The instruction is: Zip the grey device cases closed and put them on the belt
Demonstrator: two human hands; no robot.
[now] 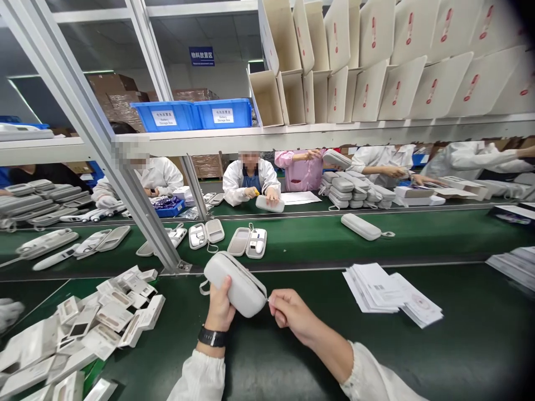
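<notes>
Surface (259, 367) in dark green spreads beneath both hands, with a long white shelf (217, 137) above and a green belt (301, 245) beyond it. White boxes (382, 83) stand open in two rows on the shelf, beside blue bins (223, 115). Across the belt several people in white coats, and one in pink, are busy with similar cases. To the left, small boxes (115, 316) lie in a loose heap; to the right, leaflets (374, 287) lie in a fanned stack. On the belt, an open case (239, 242) shows a white device in one half, and a shut case (360, 226) rests further right.

The gray case (236, 287) in hand is held tilted above the surface, between the heap and the leaflets. The left hand (221, 306) grips its side, thumb across the front and the other fingers mostly hidden behind it. The right hand (290, 312) has its fingers pinched together at the near end, apparently on the zip pull (268, 299).

As for progress, the two halves are together, but a dark gap along the seam suggests that part of the zip is unfastened. The contents cannot be seen.
</notes>
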